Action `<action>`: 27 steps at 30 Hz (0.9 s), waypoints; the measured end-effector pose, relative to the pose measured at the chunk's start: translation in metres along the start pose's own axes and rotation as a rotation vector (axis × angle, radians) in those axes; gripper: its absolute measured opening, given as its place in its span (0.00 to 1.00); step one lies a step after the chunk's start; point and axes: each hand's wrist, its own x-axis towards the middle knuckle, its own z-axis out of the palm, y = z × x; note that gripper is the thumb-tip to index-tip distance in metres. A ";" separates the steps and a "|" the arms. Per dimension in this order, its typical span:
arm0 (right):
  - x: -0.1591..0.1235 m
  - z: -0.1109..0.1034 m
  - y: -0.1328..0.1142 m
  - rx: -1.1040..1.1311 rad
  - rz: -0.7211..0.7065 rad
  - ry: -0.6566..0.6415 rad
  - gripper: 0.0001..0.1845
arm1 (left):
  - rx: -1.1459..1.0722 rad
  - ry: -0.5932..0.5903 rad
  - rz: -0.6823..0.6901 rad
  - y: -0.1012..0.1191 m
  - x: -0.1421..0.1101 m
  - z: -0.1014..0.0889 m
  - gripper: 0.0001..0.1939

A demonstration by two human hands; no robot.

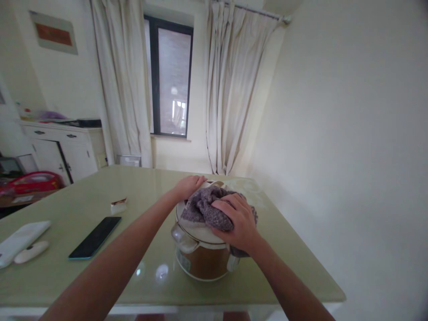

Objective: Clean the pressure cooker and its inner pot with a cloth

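A round brown-and-white lidded container (209,263) with pale clips on its sides stands upright on the table. Over its white lid (200,232) lies a bunched grey-purple cloth (209,207), hanging partly down the right side. My right hand (238,218) is closed on the cloth and presses it against the lid. At the far left of the lid, my left hand (190,187) grips the rim, its fingers pointing right. The cloth and my hands hide much of the lid's top.
On the pale green glossy table (147,249), a dark phone (95,237) lies left of my left arm. Behind it is a small white packet (118,205). A white slab-like device (22,240) and a white oval object (31,252) are farther left. A wall (334,156) borders the right.
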 end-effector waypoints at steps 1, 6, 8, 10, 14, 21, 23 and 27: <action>0.000 0.000 0.004 0.041 -0.012 0.006 0.23 | -0.074 0.013 -0.002 -0.003 0.000 0.002 0.27; -0.011 0.002 0.061 0.225 0.156 0.124 0.21 | -0.268 0.049 -0.017 -0.008 -0.004 0.006 0.28; -0.014 0.004 0.089 0.264 0.344 0.181 0.20 | -0.268 0.051 -0.013 -0.007 -0.005 0.006 0.28; -0.012 0.008 0.110 0.289 0.514 0.191 0.21 | -0.259 0.058 -0.019 -0.006 -0.005 0.005 0.29; -0.003 0.013 0.107 0.118 0.618 0.191 0.22 | -0.271 0.068 -0.039 -0.004 -0.005 0.005 0.28; -0.015 0.010 -0.009 -0.155 0.256 0.142 0.21 | -0.216 0.065 -0.008 -0.006 0.003 0.006 0.27; -0.009 0.019 -0.035 -0.151 0.205 0.092 0.25 | -0.227 0.051 -0.002 -0.008 0.006 0.007 0.26; 0.030 0.044 -0.061 -0.194 0.099 -0.141 0.28 | -0.317 0.034 -0.024 -0.009 0.006 0.010 0.26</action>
